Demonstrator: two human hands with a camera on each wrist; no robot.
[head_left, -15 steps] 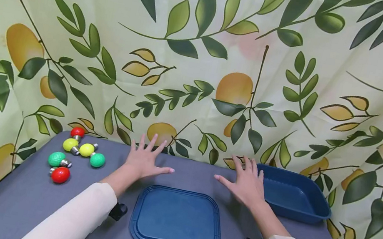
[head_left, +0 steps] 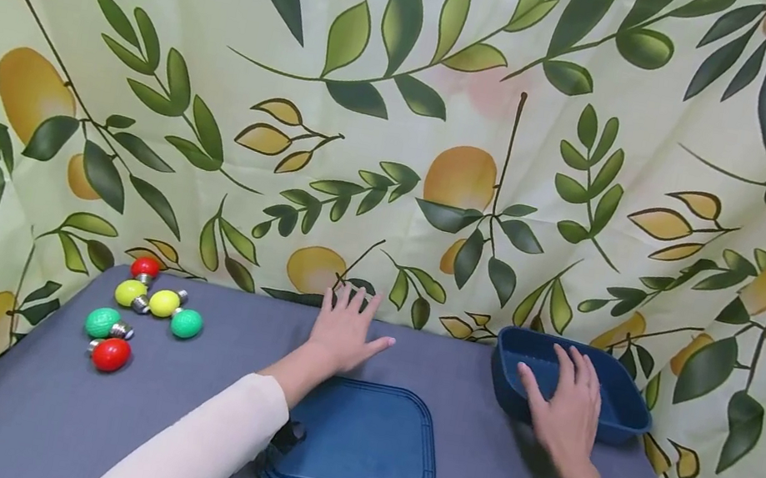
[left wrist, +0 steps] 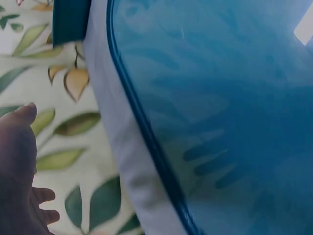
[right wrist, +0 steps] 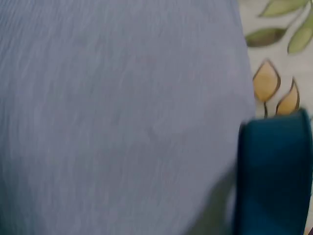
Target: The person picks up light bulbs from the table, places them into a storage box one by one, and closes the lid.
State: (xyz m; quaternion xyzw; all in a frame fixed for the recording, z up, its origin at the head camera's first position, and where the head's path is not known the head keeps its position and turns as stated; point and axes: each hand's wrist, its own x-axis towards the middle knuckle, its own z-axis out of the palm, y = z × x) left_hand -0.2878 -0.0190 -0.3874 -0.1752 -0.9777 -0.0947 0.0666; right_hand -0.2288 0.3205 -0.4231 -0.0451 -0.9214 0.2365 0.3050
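Note:
In the head view my left hand (head_left: 339,337), fingers spread, hovers over the far edge of a flat blue lid (head_left: 372,440) with a grooved rim. The left wrist view shows the lid's glossy face (left wrist: 234,98) reflecting that hand (left wrist: 19,161); nothing is in its fingers. To the right, my right hand (head_left: 568,405) reaches over the near side of a deep blue plastic container (head_left: 616,435), its fingers loosely bent and holding nothing. A side of the container (right wrist: 274,176) appears in the right wrist view, where the hand itself is out of sight.
Several small light bulbs lie at the table's far left: red (head_left: 110,355), yellow (head_left: 162,304) and green (head_left: 186,324), with silver screw bases. A grey-blue cloth (head_left: 196,402) covers the table. Behind it hangs a leaf-and-fruit print curtain (head_left: 385,138).
My right hand has moved right, from beside the container to over it. My left hand has shifted right, its forearm now covering the lid's left part. The head view has shifted slightly.

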